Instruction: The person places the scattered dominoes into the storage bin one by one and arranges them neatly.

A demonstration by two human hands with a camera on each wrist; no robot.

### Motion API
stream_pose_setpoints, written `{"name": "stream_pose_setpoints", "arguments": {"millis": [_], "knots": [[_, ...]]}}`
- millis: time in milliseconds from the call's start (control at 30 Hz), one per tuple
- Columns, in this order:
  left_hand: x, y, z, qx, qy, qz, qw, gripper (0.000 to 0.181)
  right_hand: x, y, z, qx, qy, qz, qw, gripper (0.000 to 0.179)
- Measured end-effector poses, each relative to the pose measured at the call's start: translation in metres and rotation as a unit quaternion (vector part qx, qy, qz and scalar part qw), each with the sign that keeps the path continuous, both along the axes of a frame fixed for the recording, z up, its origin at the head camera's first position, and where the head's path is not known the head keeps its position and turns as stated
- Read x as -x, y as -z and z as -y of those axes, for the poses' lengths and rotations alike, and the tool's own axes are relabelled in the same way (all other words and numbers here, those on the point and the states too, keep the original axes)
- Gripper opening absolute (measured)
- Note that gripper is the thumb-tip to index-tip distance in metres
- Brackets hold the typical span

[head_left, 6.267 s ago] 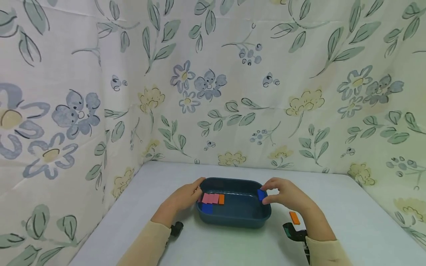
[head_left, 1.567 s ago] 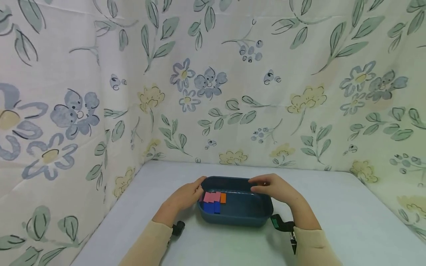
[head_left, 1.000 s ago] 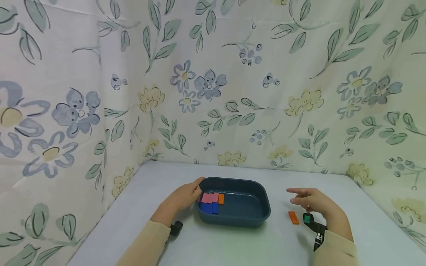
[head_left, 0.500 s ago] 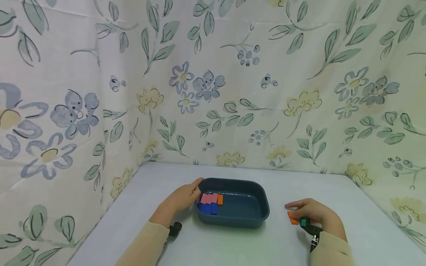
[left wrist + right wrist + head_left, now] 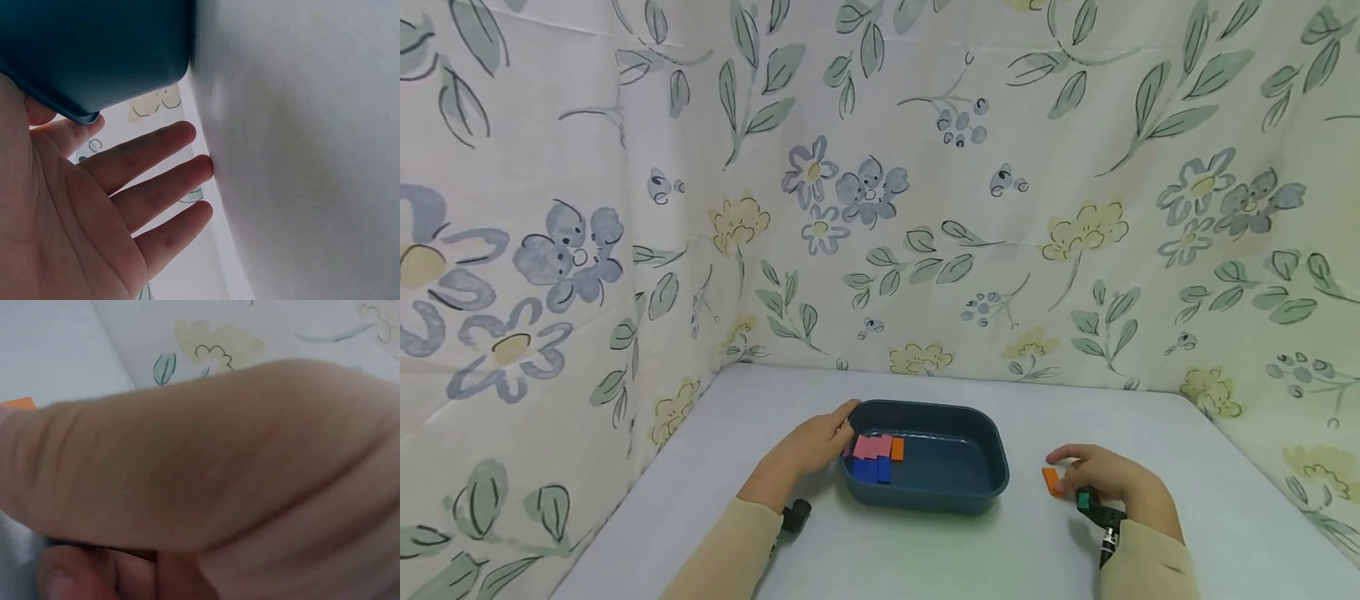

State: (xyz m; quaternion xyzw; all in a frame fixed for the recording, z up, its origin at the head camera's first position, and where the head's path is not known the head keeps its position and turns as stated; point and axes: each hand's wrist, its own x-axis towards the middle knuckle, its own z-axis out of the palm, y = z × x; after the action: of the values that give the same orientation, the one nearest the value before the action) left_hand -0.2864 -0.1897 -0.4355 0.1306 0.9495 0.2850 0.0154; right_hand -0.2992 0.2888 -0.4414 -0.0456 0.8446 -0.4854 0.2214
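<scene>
A dark blue-green rectangular dish (image 5: 925, 502) stands on the table. At its left end my left hand (image 5: 808, 450) holds the rim between thumb and index finger; in the left wrist view the other fingers stretch out beneath. Pink tiles (image 5: 872, 447), blue tiles (image 5: 871, 470) and an orange tile (image 5: 898, 449) lie in rows at the dish's left side. Right of the dish, my right hand (image 5: 1101, 472) pinches another orange tile (image 5: 1050, 479) with thumb and index finger. Whether this tile is off the table is hard to tell. The right wrist view shows mostly the thumb.
The white table (image 5: 805, 542) extends around the dish. A floral cloth (image 5: 925, 208) hangs behind it and along the left. Black wrist cameras (image 5: 796, 517) sit at both wrists.
A second blue tile has joined the first in the dish. My right hand went from the dish to the orange tile, which has shifted slightly away and left. The left hand stays put.
</scene>
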Motion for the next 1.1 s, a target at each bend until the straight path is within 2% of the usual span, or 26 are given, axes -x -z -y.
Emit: {"name": "stream_pose_setpoints", "arguments": {"millis": [167,367,433,567,667,1100], "knots": [[0.0,0.001,0.0,-0.002,0.0,-0.001,1.0,0.058,-0.001,0.0,0.003,-0.011,0.022,0.0,0.9997,0.039],[0.001,0.003,0.0,-0.004,0.003,0.0,1.0,0.058,-0.003,0.0,0.002,0.004,-0.005,0.012,0.9999,0.044],[0.001,0.003,0.0,-0.003,0.003,0.0,1.0,0.058,-0.003,-0.002,0.004,-0.013,-0.002,0.008,0.9999,0.044],[0.0,0.002,0.0,-0.005,-0.001,0.0,1.0,0.058,-0.003,-0.005,0.012,-0.064,0.026,0.001,0.9976,0.042],[0.001,0.003,-0.001,-0.003,-0.007,-0.001,1.0,0.058,-0.003,-0.007,0.015,-0.081,0.047,0.0,0.9956,0.041],[0.002,0.004,0.0,-0.002,-0.009,0.0,1.0,0.058,-0.002,-0.005,0.013,-0.073,0.051,-0.017,0.9959,0.049]]}}
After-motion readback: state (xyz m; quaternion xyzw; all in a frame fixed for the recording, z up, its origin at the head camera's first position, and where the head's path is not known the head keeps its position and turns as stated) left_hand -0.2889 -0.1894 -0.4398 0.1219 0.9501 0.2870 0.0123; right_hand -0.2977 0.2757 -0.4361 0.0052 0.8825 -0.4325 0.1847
